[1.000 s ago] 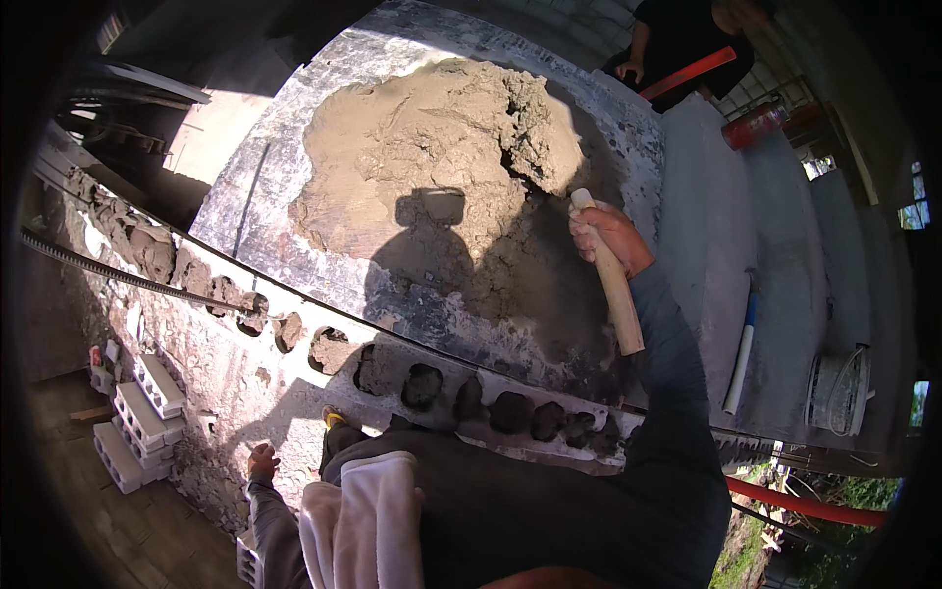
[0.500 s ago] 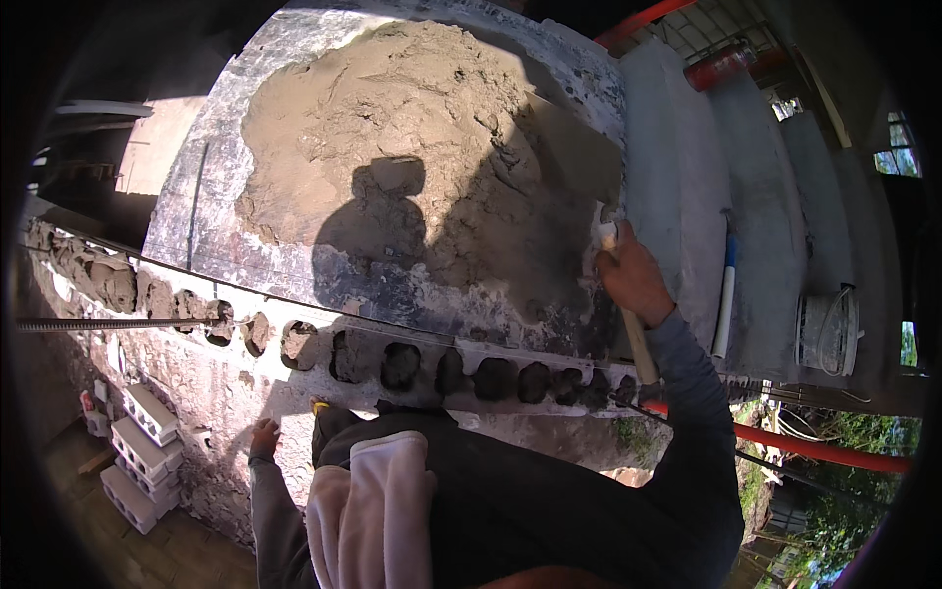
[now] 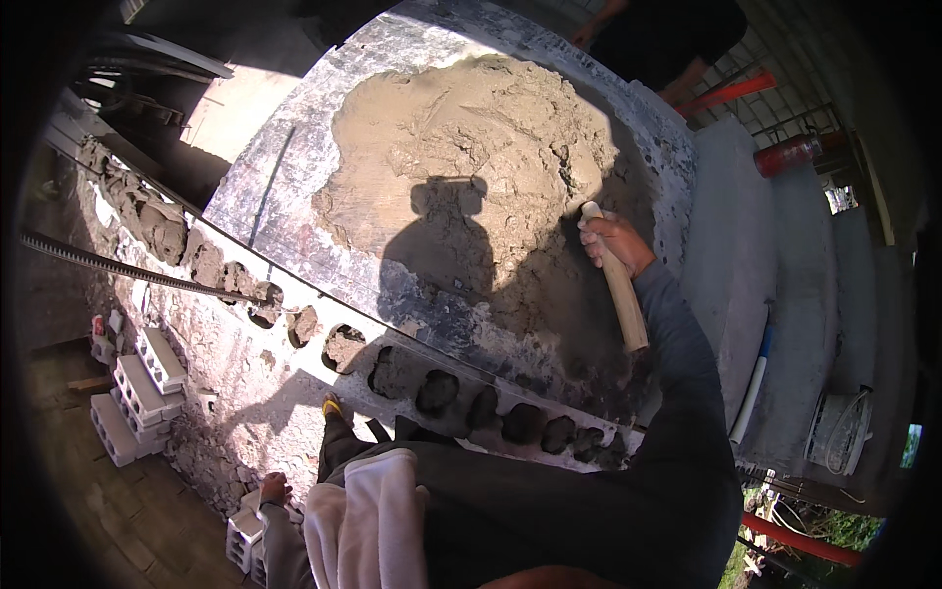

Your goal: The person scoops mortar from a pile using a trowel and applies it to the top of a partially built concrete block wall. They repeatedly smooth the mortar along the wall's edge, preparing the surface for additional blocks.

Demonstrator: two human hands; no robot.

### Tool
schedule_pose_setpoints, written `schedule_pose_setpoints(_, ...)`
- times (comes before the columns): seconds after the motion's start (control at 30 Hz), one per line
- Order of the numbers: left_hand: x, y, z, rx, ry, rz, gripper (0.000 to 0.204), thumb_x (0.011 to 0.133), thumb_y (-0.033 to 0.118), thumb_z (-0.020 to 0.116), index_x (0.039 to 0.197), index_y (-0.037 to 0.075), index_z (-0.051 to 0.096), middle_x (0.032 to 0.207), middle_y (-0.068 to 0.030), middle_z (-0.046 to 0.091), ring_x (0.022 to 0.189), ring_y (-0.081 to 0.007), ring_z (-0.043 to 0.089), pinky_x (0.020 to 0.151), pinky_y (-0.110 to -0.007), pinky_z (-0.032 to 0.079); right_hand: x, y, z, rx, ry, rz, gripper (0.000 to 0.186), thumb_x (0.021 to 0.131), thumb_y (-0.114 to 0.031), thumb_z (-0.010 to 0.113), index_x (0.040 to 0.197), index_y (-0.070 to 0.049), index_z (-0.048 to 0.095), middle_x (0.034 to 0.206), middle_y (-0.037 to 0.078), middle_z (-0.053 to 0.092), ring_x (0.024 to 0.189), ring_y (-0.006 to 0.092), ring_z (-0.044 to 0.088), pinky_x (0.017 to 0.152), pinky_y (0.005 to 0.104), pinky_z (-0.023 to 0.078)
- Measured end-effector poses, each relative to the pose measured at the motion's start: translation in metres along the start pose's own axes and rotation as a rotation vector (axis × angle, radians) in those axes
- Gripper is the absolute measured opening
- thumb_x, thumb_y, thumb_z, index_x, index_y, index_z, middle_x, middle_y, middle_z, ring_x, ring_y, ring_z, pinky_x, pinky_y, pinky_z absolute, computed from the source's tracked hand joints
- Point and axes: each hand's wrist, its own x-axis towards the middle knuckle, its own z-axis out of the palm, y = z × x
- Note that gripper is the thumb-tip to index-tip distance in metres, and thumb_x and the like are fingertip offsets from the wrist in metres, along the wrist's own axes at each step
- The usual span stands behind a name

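My right hand (image 3: 612, 240) is closed around the thick wooden handle (image 3: 622, 299) of a trowel, over the right side of the mortar. The handle's butt points down toward my forearm; the trowel's blade cannot be made out. Wet grey mortar (image 3: 461, 128) lies heaped on a dark, stained board (image 3: 285, 187), with my shadow across it. My left hand (image 3: 275, 488) hangs low on the left, above some hollow blocks (image 3: 245, 530), fingers loosely curled and apart, with nothing seen in it. In front of me runs a hollow-block wall (image 3: 402, 398), its cores partly filled with mortar.
A ribbed steel bar (image 3: 137, 270) juts across the wall at left. Stacked hollow blocks (image 3: 147, 388) stand on the floor below. Grey concrete steps (image 3: 726, 216) rise at right, with a white-and-blue pipe (image 3: 751, 388) and a bucket (image 3: 839, 432). Another person's arm (image 3: 687, 80) shows beyond the board.
My view has turned, so the scene sits tilted. My right hand has brought the trowel handle in over the mortar from the board's right edge. Another person has appeared at the far side.
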Motion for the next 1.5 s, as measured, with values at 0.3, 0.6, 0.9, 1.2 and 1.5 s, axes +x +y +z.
schedule_pose_setpoints(0.3, -0.018, 0.05, 0.006, 0.046, -0.039, 0.153, 0.04, 0.095, 0.024, 0.061, 0.131, 0.007, 0.055, 0.106, -0.0071, 0.067, 0.077, -0.018, 0.069, 0.057, -0.034, 0.053, -0.03, -0.003, 0.003, 0.06, -0.027, -0.126, 0.015, 0.09, -0.016, 0.062, 0.1, -0.01, 0.052, 0.074, -0.001, 0.052, 0.051, 0.0088, 0.048, 0.045, 0.0263, 0.043)
schedule_pose_setpoints(0.6, 0.021, 0.079, 0.025, 0.197, -0.167, 0.277, 0.048, 0.094, 0.028, 0.062, 0.133, 0.001, 0.056, 0.112, -0.015, 0.069, 0.086, -0.0224, 0.072, 0.066, -0.037, 0.058, -0.163, -0.032, 0.057, -0.018, 0.116, -0.182, 0.019, 0.091, -0.017, 0.062, 0.104, -0.008, 0.051, 0.073, -0.001, 0.05, 0.051, 0.0066, 0.047, 0.044, 0.0244, 0.043)
schedule_pose_setpoints(0.9, 0.07, 0.111, 0.013, 0.258, -0.268, 0.443, 0.054, 0.095, 0.028, 0.064, 0.139, 0.001, 0.052, 0.121, -0.0151, 0.068, 0.088, -0.0213, 0.071, 0.067, -0.034, 0.056, -0.283, -0.024, 0.186, -0.023, 0.145, -0.256, 0.019, 0.094, -0.018, 0.06, 0.105, -0.006, 0.052, 0.072, -0.001, 0.047, 0.047, 0.0058, 0.043, 0.04, 0.0229, 0.041)
schedule_pose_setpoints(1.2, 0.117, 0.032, -0.101, 0.173, -0.231, 0.444, 0.049, 0.096, 0.024, 0.064, 0.137, -0.001, 0.054, 0.128, -0.0189, 0.065, 0.108, -0.0281, 0.068, 0.087, -0.039, 0.057, -0.298, 0.034, 0.298, 0.047, 0.08, -0.236, 0.019, 0.095, -0.017, 0.059, 0.107, -0.004, 0.052, 0.071, -0.001, 0.047, 0.045, 0.0058, 0.042, 0.038, 0.0235, 0.041)
schedule_pose_setpoints(1.5, 0.125, -0.151, -0.173, 0.023, -0.19, 0.219, 0.041, 0.095, 0.028, 0.064, 0.13, 0.007, 0.059, 0.111, -0.0099, 0.067, 0.084, -0.0239, 0.069, 0.065, -0.039, 0.054, -0.345, 0.086, 0.411, 0.051, -0.018, -0.161, 0.021, 0.093, -0.016, 0.06, 0.108, -0.004, 0.052, 0.07, 0.001, 0.048, 0.044, 0.007, 0.044, 0.036, 0.0239, 0.041)
